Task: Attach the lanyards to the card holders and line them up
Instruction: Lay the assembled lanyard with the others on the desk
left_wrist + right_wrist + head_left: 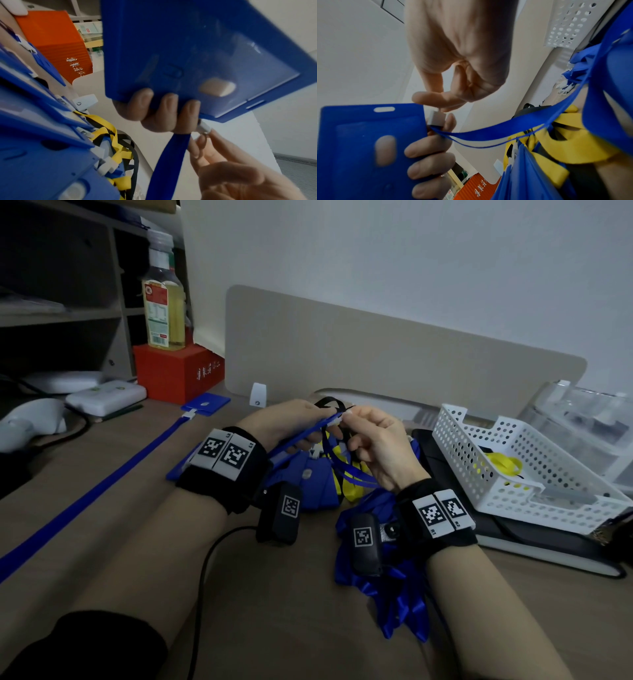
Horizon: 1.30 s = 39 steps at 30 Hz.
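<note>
One finished set [191,414] is lying out on the desk [291,594]. Your left hand [291,422] is gripping a card holder [368,142]; right fingers [435,98] are pinching the clip [436,118]. Many are remaining.

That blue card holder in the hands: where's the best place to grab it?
By a long edge of the blue card holder, as the left hand does, fingers wrapped over its flat faces. That leaves the slotted end free, where the right hand brings the white clip.

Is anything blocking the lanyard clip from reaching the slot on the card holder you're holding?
Nothing visible: the slot on the card holder is uncovered; the clip, pinched by the right hand, sits beside the holder's edge.
</note>
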### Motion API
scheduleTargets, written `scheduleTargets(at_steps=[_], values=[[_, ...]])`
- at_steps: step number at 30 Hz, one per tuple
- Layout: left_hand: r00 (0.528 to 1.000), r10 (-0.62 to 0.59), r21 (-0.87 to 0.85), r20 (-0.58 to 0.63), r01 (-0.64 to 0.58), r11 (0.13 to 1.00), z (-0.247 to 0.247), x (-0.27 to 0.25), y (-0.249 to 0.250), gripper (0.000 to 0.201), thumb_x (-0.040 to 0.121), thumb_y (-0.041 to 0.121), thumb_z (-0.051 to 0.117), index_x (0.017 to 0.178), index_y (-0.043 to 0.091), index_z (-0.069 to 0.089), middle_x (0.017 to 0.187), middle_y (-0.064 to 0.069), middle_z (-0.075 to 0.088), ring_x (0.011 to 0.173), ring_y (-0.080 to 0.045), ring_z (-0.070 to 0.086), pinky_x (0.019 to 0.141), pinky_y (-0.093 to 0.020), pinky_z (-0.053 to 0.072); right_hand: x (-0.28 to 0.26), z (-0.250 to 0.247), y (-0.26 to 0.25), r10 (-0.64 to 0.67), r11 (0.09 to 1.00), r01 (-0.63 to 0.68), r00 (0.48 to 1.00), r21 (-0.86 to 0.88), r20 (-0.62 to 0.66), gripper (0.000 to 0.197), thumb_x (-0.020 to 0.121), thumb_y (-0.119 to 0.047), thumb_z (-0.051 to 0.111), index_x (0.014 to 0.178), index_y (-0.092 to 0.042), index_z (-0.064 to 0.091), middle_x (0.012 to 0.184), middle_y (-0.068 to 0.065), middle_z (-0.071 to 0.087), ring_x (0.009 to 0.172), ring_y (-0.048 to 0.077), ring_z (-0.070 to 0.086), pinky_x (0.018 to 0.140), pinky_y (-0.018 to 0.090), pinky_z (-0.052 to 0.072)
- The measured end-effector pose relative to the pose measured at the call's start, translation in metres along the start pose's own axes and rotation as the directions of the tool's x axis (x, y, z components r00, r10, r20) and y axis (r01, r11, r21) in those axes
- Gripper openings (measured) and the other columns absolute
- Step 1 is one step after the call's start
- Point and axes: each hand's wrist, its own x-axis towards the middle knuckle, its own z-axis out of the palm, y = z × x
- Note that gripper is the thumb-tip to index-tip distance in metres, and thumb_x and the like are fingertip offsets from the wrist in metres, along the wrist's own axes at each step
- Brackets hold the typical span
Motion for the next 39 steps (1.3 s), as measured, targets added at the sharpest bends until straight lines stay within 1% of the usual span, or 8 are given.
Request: scheduleTargets(at_steps=[3, 6, 9, 15, 21, 26, 32, 39], values=[[0.999, -0.021, -0.078, 0.044, 0.025, 0.997, 0.004, -0.003, 0.004, 0.041, 0.102, 0.040, 0.033, 0.077, 0.013, 0.051, 0.040, 0.007, 0.036, 0.033, -0.005, 0.029, 0.036, -0.017, 0.019, 0.001, -0.002, 0.002, 0.014, 1.000, -0.014, 1.000, 0.009, -0.008, 0.005, 0.091, -0.006, 0.059, 0.089, -0.007, 0.063, 0.073, 0.010, 0.061, 0.041, 0.005, 0.049, 0.031, 0.013, 0.027], [0.998, -0.043, -0.125, 0.045, 0.048, 0.991, 0.004, -0.003, 0.005, 0.042, 0.102, 0.041, 0.032, 0.071, 0.015, 0.043, 0.038, 0.008, 0.036, 0.031, -0.004, 0.028, 0.034, -0.016, 0.017, 0.000, -0.001, 0.001, 0.038, 0.999, -0.038, 0.999, 0.007, 0.018, 0.004, 0.091, -0.003, 0.058, 0.092, -0.007, 0.061, 0.066, 0.001, 0.062, 0.041, 0.005, 0.048, 0.030, 0.013, 0.025], [0.999, -0.020, -0.108, 0.046, 0.025, 0.994, 0.005, -0.005, 0.005, 0.040, 0.102, 0.041, 0.032, 0.074, 0.015, 0.044, 0.040, 0.007, 0.036, 0.033, -0.005, 0.028, 0.035, -0.017, 0.018, -0.002, 0.001, -0.001, 0.043, 0.999, -0.043, 0.999, 0.006, 0.019, 0.008, 0.091, -0.001, 0.056, 0.089, -0.007, 0.060, 0.062, -0.003, 0.065, 0.040, 0.006, 0.046, 0.030, 0.014, 0.023], [1.000, -0.007, -0.075, 0.020, 0.008, 0.997, 0.008, -0.006, 0.007, 0.038, 0.103, 0.039, 0.033, 0.076, 0.016, 0.045, 0.041, 0.008, 0.036, 0.036, -0.006, 0.028, 0.036, -0.018, 0.020, -0.001, 0.001, -0.002, 0.048, 0.998, -0.048, 0.999, 0.031, -0.024, 0.013, 0.091, 0.000, 0.054, 0.083, -0.008, 0.061, 0.067, 0.000, 0.066, 0.041, 0.008, 0.042, 0.031, 0.014, 0.021], [1.000, 0.000, -0.068, 0.011, 0.001, 0.998, 0.008, -0.006, 0.007, 0.037, 0.102, 0.039, 0.034, 0.077, 0.016, 0.047, 0.044, 0.008, 0.038, 0.039, -0.007, 0.028, 0.038, -0.019, 0.020, -0.001, -0.002, 0.000, 0.037, 0.998, -0.037, 0.999, 0.057, 0.004, 0.010, 0.090, 0.002, 0.057, 0.087, -0.006, 0.062, 0.062, -0.001, 0.065, 0.038, 0.005, 0.043, 0.031, 0.014, 0.022], [1.000, -0.008, -0.064, 0.004, 0.008, 0.998, 0.007, -0.005, 0.005, 0.037, 0.102, 0.039, 0.034, 0.077, 0.016, 0.047, 0.043, 0.008, 0.038, 0.037, -0.006, 0.029, 0.037, -0.018, 0.021, -0.002, -0.004, 0.000, 0.036, 0.997, -0.037, 0.999, 0.061, 0.010, 0.009, 0.089, 0.002, 0.057, 0.089, -0.004, 0.064, 0.069, 0.002, 0.068, 0.038, 0.005, 0.043, 0.030, 0.013, 0.023], [0.996, 0.035, 0.085, -0.080, -0.029, 0.996, 0.012, 0.002, 0.003, 0.038, 0.100, 0.037, 0.039, 0.071, 0.016, 0.050, 0.041, 0.009, 0.042, 0.037, -0.009, 0.034, 0.041, -0.021, 0.027, 0.002, -0.001, 0.003, 0.042, 0.999, -0.043, 0.995, -0.010, -0.092, 0.017, 0.087, -0.001, 0.060, 0.076, -0.013, 0.062, 0.052, 0.004, 0.046, 0.035, 0.008, 0.035, 0.031, 0.017, 0.022], [0.989, 0.089, 0.180, -0.122, -0.066, 0.981, 0.013, 0.000, 0.004, 0.042, 0.099, 0.043, 0.041, 0.068, 0.017, 0.054, 0.055, 0.000, 0.046, 0.045, -0.015, 0.038, 0.051, -0.029, 0.030, 0.001, 0.002, 0.001, 0.023, 1.000, -0.026, 0.989, -0.016, -0.149, 0.018, 0.087, -0.002, 0.057, 0.074, -0.014, 0.061, 0.042, -0.003, 0.042, 0.033, 0.007, 0.035, 0.032, 0.015, 0.023]])
